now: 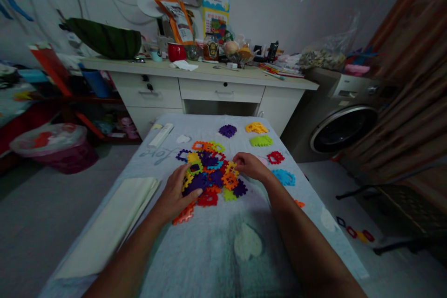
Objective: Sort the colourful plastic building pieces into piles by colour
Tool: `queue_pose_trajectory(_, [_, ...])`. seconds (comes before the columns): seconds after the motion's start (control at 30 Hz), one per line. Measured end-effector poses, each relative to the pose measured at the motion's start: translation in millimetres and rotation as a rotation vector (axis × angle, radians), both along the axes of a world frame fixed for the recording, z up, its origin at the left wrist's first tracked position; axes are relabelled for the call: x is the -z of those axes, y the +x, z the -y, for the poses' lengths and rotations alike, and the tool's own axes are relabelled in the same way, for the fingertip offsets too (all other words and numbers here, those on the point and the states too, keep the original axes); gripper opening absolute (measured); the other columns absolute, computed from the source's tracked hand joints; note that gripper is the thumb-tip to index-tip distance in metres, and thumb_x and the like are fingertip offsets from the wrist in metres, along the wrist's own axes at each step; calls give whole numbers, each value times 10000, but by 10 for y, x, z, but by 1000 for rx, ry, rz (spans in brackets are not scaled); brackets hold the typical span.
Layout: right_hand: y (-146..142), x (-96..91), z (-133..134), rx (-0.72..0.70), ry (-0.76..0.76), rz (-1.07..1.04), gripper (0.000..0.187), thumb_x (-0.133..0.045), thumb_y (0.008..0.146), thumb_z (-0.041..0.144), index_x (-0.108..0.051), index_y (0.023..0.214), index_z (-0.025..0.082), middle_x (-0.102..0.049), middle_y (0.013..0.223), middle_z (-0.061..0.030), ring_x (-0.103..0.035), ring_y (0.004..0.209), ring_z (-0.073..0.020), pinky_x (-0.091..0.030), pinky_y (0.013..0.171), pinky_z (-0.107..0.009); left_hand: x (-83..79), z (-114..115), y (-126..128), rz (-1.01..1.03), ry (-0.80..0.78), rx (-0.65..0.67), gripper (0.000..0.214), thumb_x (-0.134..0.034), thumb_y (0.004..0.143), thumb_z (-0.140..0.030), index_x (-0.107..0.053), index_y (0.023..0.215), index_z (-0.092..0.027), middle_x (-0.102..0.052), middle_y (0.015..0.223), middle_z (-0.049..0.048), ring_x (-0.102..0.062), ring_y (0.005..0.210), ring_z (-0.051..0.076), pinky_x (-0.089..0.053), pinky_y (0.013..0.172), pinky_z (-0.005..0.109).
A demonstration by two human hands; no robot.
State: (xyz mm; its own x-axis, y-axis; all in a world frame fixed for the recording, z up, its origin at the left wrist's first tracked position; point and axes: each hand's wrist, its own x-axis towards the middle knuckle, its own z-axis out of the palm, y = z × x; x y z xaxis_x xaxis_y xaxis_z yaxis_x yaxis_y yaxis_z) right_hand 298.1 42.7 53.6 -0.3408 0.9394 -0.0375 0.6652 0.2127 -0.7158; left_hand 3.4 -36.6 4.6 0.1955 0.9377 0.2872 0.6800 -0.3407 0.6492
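A heap of colourful plastic interlocking tiles [209, 172] lies on a pale blue blanket [216, 247]. My left hand [176, 195] rests on the heap's left side, fingers curled over a purple tile [196, 182], with an orange tile [184, 214] under the palm edge. My right hand [249, 166] pinches a yellow-orange tile [231, 168] at the heap's right side. Sorted small stacks lie beyond: purple [227, 131], yellow [256, 127], green [261, 140], red [275, 157] and blue [283, 177].
A folded cream cloth [111, 223] lies at the blanket's left edge, a white remote [161, 135] further back. Behind stands a cluttered white desk [223, 88] with a watermelon [104, 37]. A washing machine [342, 121] is right, a pink bin [52, 146] left. Loose tiles [352, 231] lie on the floor.
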Motion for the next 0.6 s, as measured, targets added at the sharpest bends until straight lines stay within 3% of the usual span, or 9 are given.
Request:
queue_pose_trajectory(0.23, [95,-27,-87,159,15,-193,148,-624,709,161,-625,857,177,-543,676,49,-499,620,-94,-373,558,-199,-11,-2,8,7,0,-8,761,-625,814,-543,-359,1446,-213,-388,1468,157,-386,1366,348,-351,1115,549])
queue_pose_trajectory(0.37, [202,-62,-246,185,-98,-406,129,-626,715,228,-586,826,178,-506,588,69,-451,497,-79,-340,470,-195,-16,-18,0,53,16,-1,644,-579,865,-514,-399,1412,-225,-418,1444,133,-410,1354,310,-341,1133,519])
queue_pose_trajectory(0.6, [473,-172,-626,452,-134,-575,146,-620,695,96,-549,799,170,-566,588,48,-545,489,-82,-432,468,-182,37,-48,-14,79,25,-29,581,-571,885,-467,-432,1404,-246,-444,1442,113,-435,1343,292,-367,1123,491])
